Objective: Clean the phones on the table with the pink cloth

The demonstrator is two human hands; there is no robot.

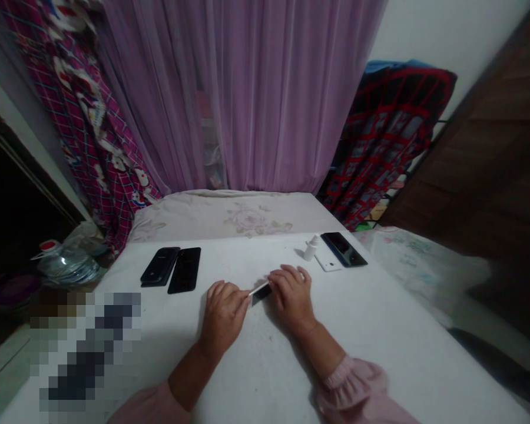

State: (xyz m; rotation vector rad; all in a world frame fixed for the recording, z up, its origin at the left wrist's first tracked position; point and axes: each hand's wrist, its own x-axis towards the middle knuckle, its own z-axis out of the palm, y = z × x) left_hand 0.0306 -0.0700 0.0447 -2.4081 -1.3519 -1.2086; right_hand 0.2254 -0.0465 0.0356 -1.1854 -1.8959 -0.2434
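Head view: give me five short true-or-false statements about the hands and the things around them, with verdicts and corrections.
1. The left hand and right hand hold the same thin object. True.
2. The small white bottle is lying flat on its side. False: it stands upright.
3. A black phone lies to the left of both hands. True.
4. The white phone lies on the left part of the white cloth. False: it lies on the right part, beside the bottle.
5. The purple curtain hangs beyond the far edge of the covered surface. True.
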